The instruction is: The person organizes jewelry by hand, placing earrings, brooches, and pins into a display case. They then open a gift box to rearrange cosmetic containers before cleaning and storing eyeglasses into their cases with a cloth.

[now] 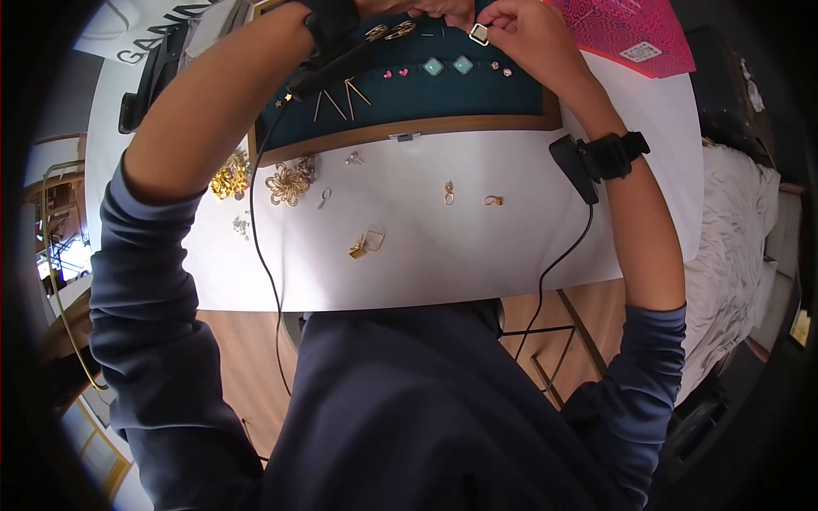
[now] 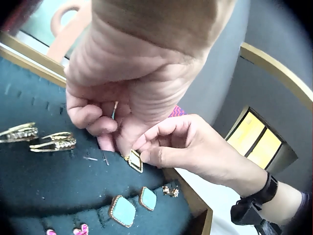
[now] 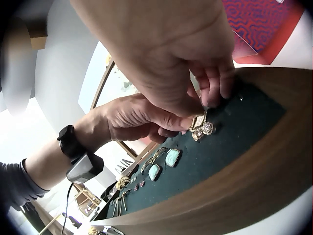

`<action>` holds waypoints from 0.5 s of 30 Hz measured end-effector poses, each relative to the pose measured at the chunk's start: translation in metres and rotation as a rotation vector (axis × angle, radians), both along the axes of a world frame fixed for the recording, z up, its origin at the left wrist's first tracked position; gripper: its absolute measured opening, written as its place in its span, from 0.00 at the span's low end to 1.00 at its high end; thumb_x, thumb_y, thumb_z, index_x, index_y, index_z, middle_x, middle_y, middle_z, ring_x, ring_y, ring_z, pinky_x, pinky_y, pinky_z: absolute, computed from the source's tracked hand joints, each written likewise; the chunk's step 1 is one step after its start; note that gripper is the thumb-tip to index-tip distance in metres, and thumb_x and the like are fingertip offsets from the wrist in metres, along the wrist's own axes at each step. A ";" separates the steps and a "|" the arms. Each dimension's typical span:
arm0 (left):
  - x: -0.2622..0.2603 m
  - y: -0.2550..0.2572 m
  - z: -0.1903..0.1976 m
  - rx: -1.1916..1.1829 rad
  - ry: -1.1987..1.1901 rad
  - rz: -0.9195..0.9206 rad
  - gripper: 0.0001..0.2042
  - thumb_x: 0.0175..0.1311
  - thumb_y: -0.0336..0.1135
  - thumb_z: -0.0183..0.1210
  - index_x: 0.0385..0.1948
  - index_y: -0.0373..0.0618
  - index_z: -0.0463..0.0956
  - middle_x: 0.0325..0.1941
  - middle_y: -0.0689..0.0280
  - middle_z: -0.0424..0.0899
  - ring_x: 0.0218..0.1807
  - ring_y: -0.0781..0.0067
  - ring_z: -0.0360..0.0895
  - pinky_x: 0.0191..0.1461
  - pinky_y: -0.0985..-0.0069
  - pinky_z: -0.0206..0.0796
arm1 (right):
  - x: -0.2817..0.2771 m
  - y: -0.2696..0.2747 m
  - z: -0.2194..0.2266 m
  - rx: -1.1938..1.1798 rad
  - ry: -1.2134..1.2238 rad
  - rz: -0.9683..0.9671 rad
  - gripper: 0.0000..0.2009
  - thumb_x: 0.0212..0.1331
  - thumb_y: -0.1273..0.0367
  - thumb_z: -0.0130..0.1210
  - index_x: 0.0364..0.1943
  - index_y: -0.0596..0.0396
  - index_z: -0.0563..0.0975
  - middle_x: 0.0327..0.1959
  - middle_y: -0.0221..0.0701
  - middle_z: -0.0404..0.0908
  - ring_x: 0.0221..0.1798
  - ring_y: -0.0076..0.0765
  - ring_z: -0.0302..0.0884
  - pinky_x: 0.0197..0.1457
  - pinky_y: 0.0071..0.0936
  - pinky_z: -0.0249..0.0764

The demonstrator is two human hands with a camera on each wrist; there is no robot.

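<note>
A gold diamond-shaped earring (image 2: 135, 161) with a pale centre is between both hands, over the dark green padded inside of a jewelry box (image 1: 400, 119). My right hand (image 1: 528, 38) pinches it by one side. The left hand (image 2: 132, 93), partly cut off at the top of the head view, has curled fingers, with its thumb and fingertip right at the earring's other end. Just below the hands, two turquoise diamond-shaped earrings (image 1: 434, 66) are set in the padding, beside small sparkling studs (image 1: 501, 70). Gold hoop earrings (image 2: 54, 142) sit left of the hands.
Pink heart studs (image 1: 396, 74) and long gold bar earrings (image 1: 341, 100) fill the box's left part. On the white table (image 1: 409, 272) lie a gold flower brooch (image 1: 287, 184), a gold chain pile (image 1: 230, 176), rings (image 1: 449, 194). A pink patterned packet (image 1: 635, 34) lies right.
</note>
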State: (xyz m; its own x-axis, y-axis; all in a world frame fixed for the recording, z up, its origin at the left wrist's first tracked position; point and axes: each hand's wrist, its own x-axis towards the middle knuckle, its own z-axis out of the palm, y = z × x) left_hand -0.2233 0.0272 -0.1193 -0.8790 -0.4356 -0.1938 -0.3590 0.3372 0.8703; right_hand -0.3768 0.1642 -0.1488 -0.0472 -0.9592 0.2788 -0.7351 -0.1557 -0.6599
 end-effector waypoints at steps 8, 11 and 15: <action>0.005 -0.001 0.000 -0.008 -0.001 0.005 0.04 0.56 0.28 0.68 0.31 0.41 0.87 0.27 0.67 0.86 0.30 0.79 0.80 0.34 0.81 0.70 | -0.001 -0.005 0.000 0.066 0.030 -0.038 0.06 0.54 0.74 0.65 0.31 0.65 0.84 0.28 0.46 0.83 0.31 0.46 0.84 0.37 0.38 0.77; 0.007 0.000 0.001 -0.008 0.002 0.005 0.04 0.56 0.28 0.68 0.31 0.41 0.87 0.27 0.67 0.86 0.30 0.79 0.80 0.34 0.81 0.71 | -0.003 -0.011 -0.004 0.056 0.032 -0.022 0.05 0.54 0.75 0.65 0.31 0.65 0.84 0.28 0.47 0.83 0.30 0.47 0.83 0.37 0.37 0.77; 0.011 0.002 -0.004 -0.002 -0.007 0.008 0.04 0.57 0.28 0.68 0.31 0.40 0.87 0.27 0.67 0.87 0.30 0.79 0.80 0.34 0.81 0.71 | 0.000 0.004 0.004 -0.035 0.046 0.064 0.05 0.55 0.75 0.63 0.32 0.66 0.83 0.31 0.47 0.82 0.29 0.48 0.83 0.36 0.37 0.78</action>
State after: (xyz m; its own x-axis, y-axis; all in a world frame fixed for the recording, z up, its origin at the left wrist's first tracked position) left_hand -0.2119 0.0288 -0.1231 -0.8742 -0.4431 -0.1984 -0.3673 0.3364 0.8671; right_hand -0.3771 0.1683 -0.1447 0.0279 -0.9495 0.3127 -0.7523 -0.2259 -0.6189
